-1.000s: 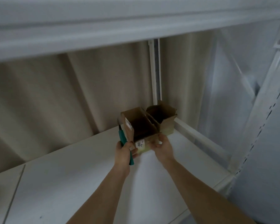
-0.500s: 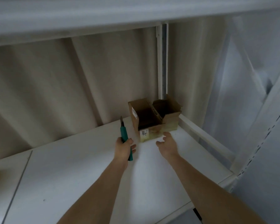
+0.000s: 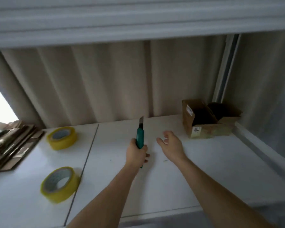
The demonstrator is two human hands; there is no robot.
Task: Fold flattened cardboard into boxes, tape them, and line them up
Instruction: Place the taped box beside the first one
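Head view: your left hand (image 3: 136, 153) is wrapped round the green handle of a utility knife (image 3: 140, 134), blade out and pointing up and away from you, held over the white table (image 3: 220, 170). Your right hand (image 3: 170, 144) hovers just beside it with fingers loose and spread, holding nothing. To the right, two folded boxes (image 3: 206, 120) stand side by side against the back wall with their top flaps open, well apart from both hands; judged from this, a box is placed and the lining-up step is closed for it. To the left lie two rolls of yellow tape (image 3: 62, 137), one nearer you (image 3: 60, 184), and beyond them at the table's edge a stack of flattened cardboard (image 3: 11, 145). The next move likely calls for setting the knife down safely, then reaching left for a fresh flat sheet.
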